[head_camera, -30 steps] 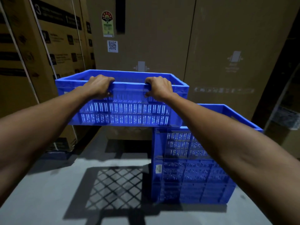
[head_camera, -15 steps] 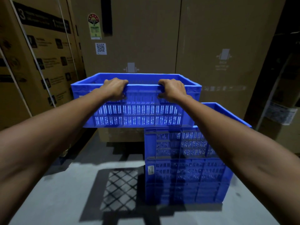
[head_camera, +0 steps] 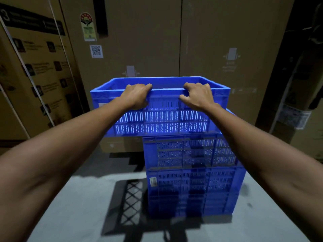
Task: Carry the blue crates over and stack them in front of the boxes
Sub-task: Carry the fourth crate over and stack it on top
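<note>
I hold a blue slotted crate (head_camera: 162,122) by its near rim, with my left hand (head_camera: 137,96) and my right hand (head_camera: 198,96) both gripping that rim. The crate hangs level, its right part over the top of a stack of blue crates (head_camera: 192,173) standing on the grey floor. It sticks out to the left of the stack. Whether its base touches the stack's rim I cannot tell. Tall cardboard boxes (head_camera: 218,41) rise directly behind the stack.
More printed cardboard boxes (head_camera: 35,67) wall off the left side. A dark rack with a labelled carton (head_camera: 295,116) stands at the right. The grey floor (head_camera: 83,206) carries the crate's lattice shadow left of the stack.
The held crate has travelled rightward, from beside the stack to partly over it. The view has closed in on the stack and boxes.
</note>
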`<state>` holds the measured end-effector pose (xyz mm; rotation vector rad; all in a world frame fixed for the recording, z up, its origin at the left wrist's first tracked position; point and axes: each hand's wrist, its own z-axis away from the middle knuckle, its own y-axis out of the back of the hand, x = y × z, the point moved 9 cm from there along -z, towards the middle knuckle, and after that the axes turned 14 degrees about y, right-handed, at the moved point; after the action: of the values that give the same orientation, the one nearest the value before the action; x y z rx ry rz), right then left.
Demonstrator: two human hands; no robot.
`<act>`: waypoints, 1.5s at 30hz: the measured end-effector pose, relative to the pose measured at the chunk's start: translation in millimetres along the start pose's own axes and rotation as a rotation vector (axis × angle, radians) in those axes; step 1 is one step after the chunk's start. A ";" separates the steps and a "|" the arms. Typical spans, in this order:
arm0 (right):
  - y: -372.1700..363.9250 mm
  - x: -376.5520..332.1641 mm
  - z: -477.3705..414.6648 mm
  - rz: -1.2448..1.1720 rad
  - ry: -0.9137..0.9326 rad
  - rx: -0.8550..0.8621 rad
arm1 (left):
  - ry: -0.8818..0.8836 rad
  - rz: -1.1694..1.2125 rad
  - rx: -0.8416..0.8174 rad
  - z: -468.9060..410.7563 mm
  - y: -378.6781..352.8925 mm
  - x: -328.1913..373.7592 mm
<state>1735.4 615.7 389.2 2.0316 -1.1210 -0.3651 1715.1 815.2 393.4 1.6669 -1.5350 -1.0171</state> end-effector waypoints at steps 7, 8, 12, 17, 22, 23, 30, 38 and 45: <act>11.0 55.2 23.0 0.051 -0.028 0.044 | -0.034 -0.005 0.011 -17.3 -4.9 59.3; 13.6 63.8 26.9 0.058 -0.036 0.059 | -0.043 -0.011 0.015 -19.7 -5.1 68.8; 22.4 99.7 41.5 0.105 -0.070 0.085 | -0.081 -0.036 0.062 -26.5 -3.4 109.7; 32.3 142.7 59.1 0.152 -0.083 0.074 | -0.093 -0.052 0.062 -31.8 -3.7 160.8; 31.5 149.0 60.9 0.171 -0.067 0.050 | -0.092 -0.049 0.066 -33.1 -4.5 168.0; 31.6 147.9 60.3 0.179 -0.069 0.050 | -0.095 -0.044 0.065 -33.4 -4.3 167.0; 33.7 137.6 64.3 0.159 -0.113 0.050 | -0.142 0.099 -0.138 -36.2 -7.9 151.0; 30.1 139.3 67.3 0.151 -0.164 -0.128 | -0.001 0.082 -0.146 -38.8 -16.7 105.5; 26.0 139.6 50.9 0.092 -0.359 -0.313 | -0.009 0.239 -0.374 -44.7 -23.7 111.0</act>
<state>1770.8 469.1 390.4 1.6723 -1.2747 -0.8286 1767.4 705.5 382.2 1.1940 -1.4066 -1.1024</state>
